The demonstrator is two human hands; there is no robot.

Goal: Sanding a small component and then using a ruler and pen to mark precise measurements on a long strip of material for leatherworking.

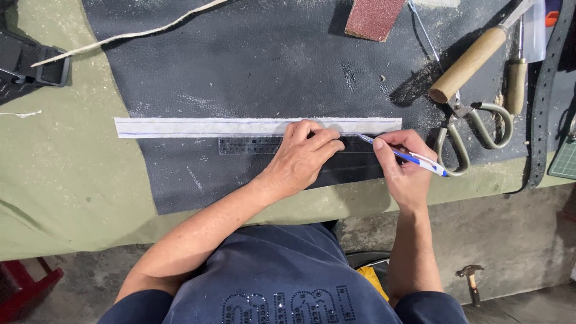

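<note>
A long white strip [198, 126] lies across a black leather sheet [252, 60] on the workbench. A clear ruler [246, 146] rests along the strip's near edge. My left hand [300, 157] presses flat on the ruler, fingers spread over it and touching the strip. My right hand [405, 165] grips a blue and white pen [403, 156], its tip at the strip's right part beside the ruler. A thin blue line runs along the strip.
Scissors [474, 129], a wooden-handled tool [468, 63], a second wooden-handled tool [516, 84] and a perforated black strap [546, 90] lie at the right. Red sandpaper [373, 18] sits at the top, a black buckle [36, 63] at left. A hammer [471, 279] lies on the floor.
</note>
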